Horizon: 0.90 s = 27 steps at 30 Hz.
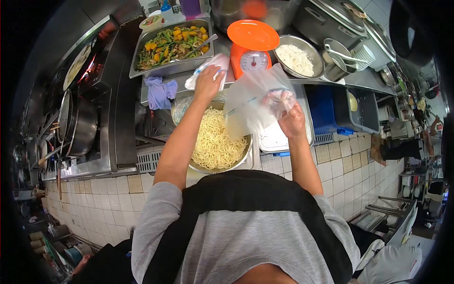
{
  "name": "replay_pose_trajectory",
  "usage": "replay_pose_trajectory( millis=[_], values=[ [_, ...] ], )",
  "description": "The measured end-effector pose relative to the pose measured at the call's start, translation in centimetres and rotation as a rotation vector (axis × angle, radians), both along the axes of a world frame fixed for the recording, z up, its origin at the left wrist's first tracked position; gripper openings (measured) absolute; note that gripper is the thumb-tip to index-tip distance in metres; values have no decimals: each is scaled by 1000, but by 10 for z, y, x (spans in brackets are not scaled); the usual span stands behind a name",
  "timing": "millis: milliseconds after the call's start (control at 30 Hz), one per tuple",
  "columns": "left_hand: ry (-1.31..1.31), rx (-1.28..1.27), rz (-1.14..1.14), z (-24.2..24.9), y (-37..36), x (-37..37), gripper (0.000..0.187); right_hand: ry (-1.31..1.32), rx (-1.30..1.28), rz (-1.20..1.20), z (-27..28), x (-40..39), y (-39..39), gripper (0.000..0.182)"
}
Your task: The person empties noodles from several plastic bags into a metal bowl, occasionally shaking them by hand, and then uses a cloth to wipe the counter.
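Observation:
My right hand (294,122) pinches a clear plastic bag (248,102), which spreads out to the left over the noodles. My left hand (209,84) reaches forward, its fingers stretched out on a folded white sheet or pack of bags (221,62) at the counter edge. Below and between my arms stands a large metal bowl of yellow noodles (218,139). An orange kitchen scale (254,60) with a round dial sits just beyond the bag. To its right is a metal bowl of white rice (295,57).
A steel tray of mixed vegetables (172,45) with a spoon stands at the back left, above a purple cloth (161,92). A stove with a lit flame and pots (80,125) is at left. Grey and blue bins (357,111) sit at right. Other people are at the edges.

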<state>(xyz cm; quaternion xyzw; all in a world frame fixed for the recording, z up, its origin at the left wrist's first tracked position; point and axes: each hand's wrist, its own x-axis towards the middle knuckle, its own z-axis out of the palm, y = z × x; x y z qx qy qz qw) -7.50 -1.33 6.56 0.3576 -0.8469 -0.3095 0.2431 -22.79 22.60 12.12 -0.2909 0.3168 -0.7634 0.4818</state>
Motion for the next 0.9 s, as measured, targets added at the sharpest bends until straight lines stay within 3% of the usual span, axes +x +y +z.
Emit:
replay_pose_trajectory(
  millis=[33, 67, 100, 167, 200, 267, 367, 433, 500, 667, 733, 767, 833, 867, 900],
  values=[
    [328, 246, -99, 17, 11, 1, 47, -1, 3, -1, -2, 4, 1, 33],
    [475, 588, -207, 32, 29, 3, 51, 7, -14, 45, -5, 10, 2, 33],
    [476, 591, -199, 43, 42, 7, 51, 15, -33, 94, -9, 14, 3, 34],
    [353, 1029, -321, 53, 58, 15, 42, 0, -20, 162, -17, 14, 8, 33],
    [266, 848, -364, 53, 61, 17, 33, 84, 60, 215, -9, 15, 9, 33],
    [292, 756, -344, 54, 69, 28, 27, 134, 119, 340, -16, 5, 8, 34],
    [221, 670, -253, 70, 85, 46, 16, 77, 263, 150, -11, 5, 7, 34],
    [320, 492, -336, 63, 88, 52, 16, 52, 352, 227, 4, 15, 5, 30],
    [324, 481, -303, 56, 90, 58, 16, 469, 451, 236, -6, 15, -1, 25],
    [269, 353, -189, 61, 101, 77, 18, 593, 540, 283, -19, 18, -6, 13],
    [43, -812, 159, 80, 126, 83, 23, 710, 528, 204, -28, 27, -10, 15],
    [40, -811, 163, 75, 137, 91, 23, 710, 527, 208, -33, 36, -11, 15],
    [49, -311, 57, 54, 159, 106, 29, 629, 512, 132, -40, 61, -13, 18],
    [47, -312, 61, 42, 165, 110, 29, 638, 502, 156, -41, 74, -12, 18],
    [147, 231, 57, 30, 170, 112, 28, 636, 500, 160, -42, 88, -9, 18]
  ],
)
